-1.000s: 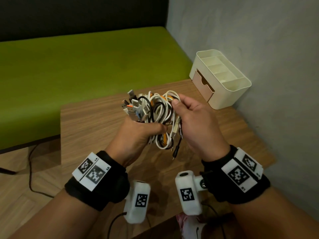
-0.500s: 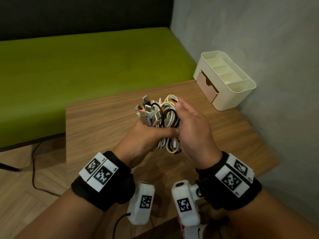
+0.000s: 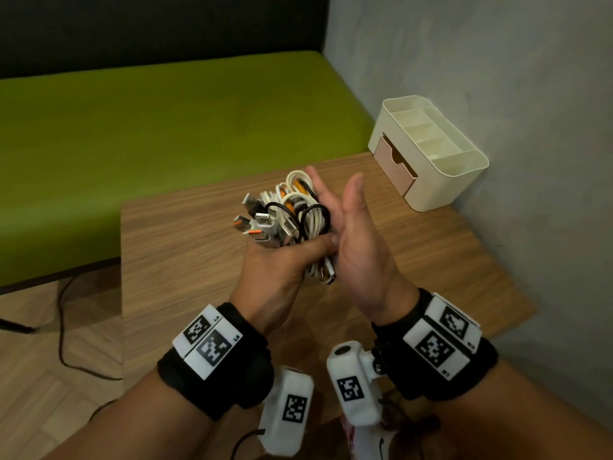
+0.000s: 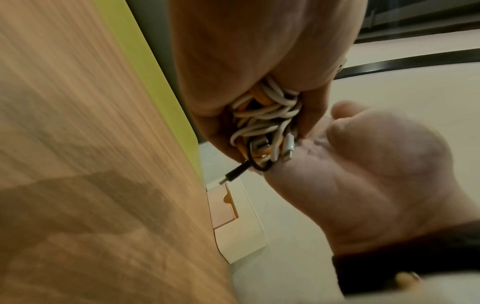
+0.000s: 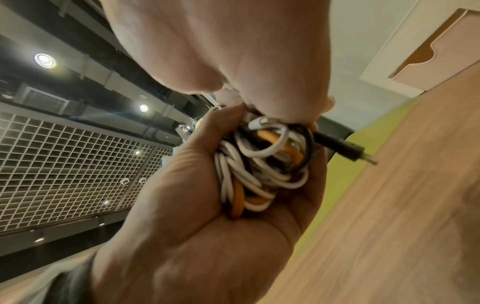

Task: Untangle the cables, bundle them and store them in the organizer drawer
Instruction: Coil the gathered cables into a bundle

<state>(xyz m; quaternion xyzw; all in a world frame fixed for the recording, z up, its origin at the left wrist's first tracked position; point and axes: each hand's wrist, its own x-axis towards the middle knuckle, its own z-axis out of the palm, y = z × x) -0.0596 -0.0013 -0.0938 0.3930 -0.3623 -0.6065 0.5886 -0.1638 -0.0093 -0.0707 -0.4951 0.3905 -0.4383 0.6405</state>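
A tangled bundle of white, orange and black cables (image 3: 292,214) is held above the wooden table (image 3: 185,260). My left hand (image 3: 278,260) grips its lower part in a fist, USB plugs sticking out to the left. My right hand (image 3: 358,247) lies flat against the bundle's right side, fingers straight, thumb up. In the left wrist view the bundle (image 4: 262,123) sits between the left hand (image 4: 233,51) and the right palm (image 4: 363,174). In the right wrist view a black plug (image 5: 342,148) pokes out of the bundle (image 5: 259,164). The cream organizer (image 3: 444,174) stands at the far right, its pink drawer (image 3: 393,167) slightly pulled out.
A green bench (image 3: 166,127) runs behind and left of the table. A grey wall (image 3: 497,94) stands right behind the organizer. A black cord (image 3: 61,327) lies on the wooden floor at the left.
My right hand has released its pinch on a cable loop and flattened against the bundle. The plugs that dangled below are now pressed in close to the bundle.
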